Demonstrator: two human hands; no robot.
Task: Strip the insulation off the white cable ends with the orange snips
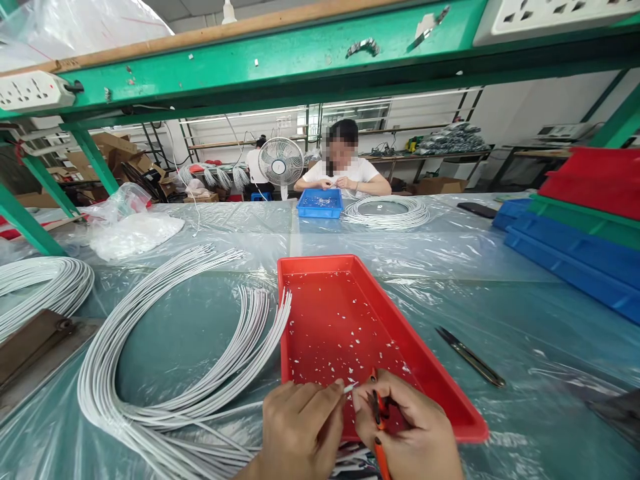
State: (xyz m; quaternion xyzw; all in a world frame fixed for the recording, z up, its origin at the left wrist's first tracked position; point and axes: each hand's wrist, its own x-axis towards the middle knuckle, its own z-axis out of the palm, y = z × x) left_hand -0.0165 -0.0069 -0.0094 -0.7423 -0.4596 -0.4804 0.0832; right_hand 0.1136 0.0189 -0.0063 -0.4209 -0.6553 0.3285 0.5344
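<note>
Near the front of the table, my left hand (303, 423) is closed on a white cable (349, 388), whose tip pokes out between thumb and forefinger with thin coloured wires showing. My right hand (417, 423) is wrapped round small orange-handled pliers (381, 459), its fingertips close to that tip. Their jaws are partly hidden by the fingers. Both hands are over the near end of a red tray (425, 353) scattered with small white scraps. Left of the tray lies a big looped bundle of white cables (103, 360), some ends resting against the tray's rim.
Tweezers (470, 357) lie right of the tray. Stacked bins (575, 247) stand at the far right. Another cable coil (75, 287) and a plastic bag (133, 230) are on the left. Across the table a person (345, 173) works behind a blue tray (320, 212). A green beam (290, 63) crosses overhead.
</note>
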